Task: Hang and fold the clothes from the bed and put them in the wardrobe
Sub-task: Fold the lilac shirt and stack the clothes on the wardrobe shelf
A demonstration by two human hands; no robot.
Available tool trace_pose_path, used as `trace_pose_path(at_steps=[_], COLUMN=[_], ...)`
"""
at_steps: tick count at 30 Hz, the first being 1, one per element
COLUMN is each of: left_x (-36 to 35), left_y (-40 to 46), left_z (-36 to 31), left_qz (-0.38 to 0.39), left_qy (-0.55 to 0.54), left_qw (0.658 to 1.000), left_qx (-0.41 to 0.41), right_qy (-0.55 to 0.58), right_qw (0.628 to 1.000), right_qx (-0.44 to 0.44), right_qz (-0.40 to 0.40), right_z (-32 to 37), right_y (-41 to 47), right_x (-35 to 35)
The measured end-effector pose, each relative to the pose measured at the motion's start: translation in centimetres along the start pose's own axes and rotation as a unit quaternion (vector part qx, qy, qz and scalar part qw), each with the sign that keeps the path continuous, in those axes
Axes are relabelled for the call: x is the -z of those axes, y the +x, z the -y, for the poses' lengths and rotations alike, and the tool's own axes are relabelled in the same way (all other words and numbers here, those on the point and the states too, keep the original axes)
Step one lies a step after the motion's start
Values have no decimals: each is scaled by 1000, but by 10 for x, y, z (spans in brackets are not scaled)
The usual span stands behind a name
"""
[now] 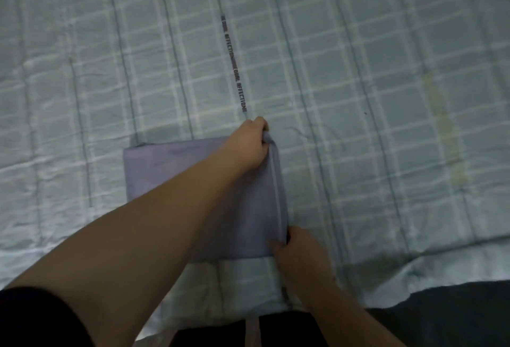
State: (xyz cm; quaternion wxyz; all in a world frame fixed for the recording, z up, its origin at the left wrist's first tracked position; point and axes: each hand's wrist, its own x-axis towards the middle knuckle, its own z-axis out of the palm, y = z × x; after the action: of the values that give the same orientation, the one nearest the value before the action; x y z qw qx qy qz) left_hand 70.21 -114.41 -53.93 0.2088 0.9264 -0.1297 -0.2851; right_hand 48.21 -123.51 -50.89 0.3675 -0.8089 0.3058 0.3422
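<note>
A grey-purple garment [165, 172] lies folded into a flat rectangle on the bed [358, 70], close to the near edge. My left hand [248, 145] reaches across it and grips its far right corner, fingers curled around the fabric. My right hand [298, 252] pinches the near right corner along the same folded right edge. My left forearm covers much of the garment's middle.
The bed wears a pale green checked cover with a printed strip of dark lettering [234, 67] running away from the garment. The bed's near edge [414, 272] drops to a dark floor at the lower right. A pale strap [252, 330] hangs at the bottom centre.
</note>
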Motion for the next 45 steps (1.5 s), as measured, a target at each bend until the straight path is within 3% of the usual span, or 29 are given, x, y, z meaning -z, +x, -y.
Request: trace_pose_path(at_steps=[3, 7, 11, 17, 20, 23, 30, 34, 37, 41, 45], left_x=[10, 45, 96, 157, 165, 157, 114, 94, 88, 63, 7], left_y=[2, -10, -44, -96, -108, -106, -103, -126, -143, -171, -211], left_z=[4, 14, 40, 133, 185, 228, 271, 271, 259, 249, 241], left_qz=[18, 50, 86, 55, -6, -6, -69, -130, -166, -200, -209], left_qy=[13, -120, -314, -441, -341, -227, -148, -99, -72, -2, 28], left_qw=[1000, 991, 945, 896, 940, 974, 985, 985, 980, 974, 977], left_qx=[-13, -25, -23, 19, 3, -20, -58, -63, -86, -107, -36], right_qy=[46, 64, 96, 39, -2, -64, -181, -166, -174, -178, -278], right_qw=[999, 996, 988, 973, 972, 975, 961, 949, 914, 887, 849], right_qx=[-3, 64, 122, 226, 236, 213, 208, 261, 340, 370, 408], right_qz=[-13, -23, -25, -11, -6, -20, -12, -58, -138, -211, -189], right_z=[1, 8, 34, 111, 147, 170, 169, 167, 169, 180, 202], right_y=[-5, -18, -45, -92, -101, -96, -67, -72, -59, -14, 37], right_x=[-1, -4, -15, -65, -110, -158, -239, -225, -195, -158, -139])
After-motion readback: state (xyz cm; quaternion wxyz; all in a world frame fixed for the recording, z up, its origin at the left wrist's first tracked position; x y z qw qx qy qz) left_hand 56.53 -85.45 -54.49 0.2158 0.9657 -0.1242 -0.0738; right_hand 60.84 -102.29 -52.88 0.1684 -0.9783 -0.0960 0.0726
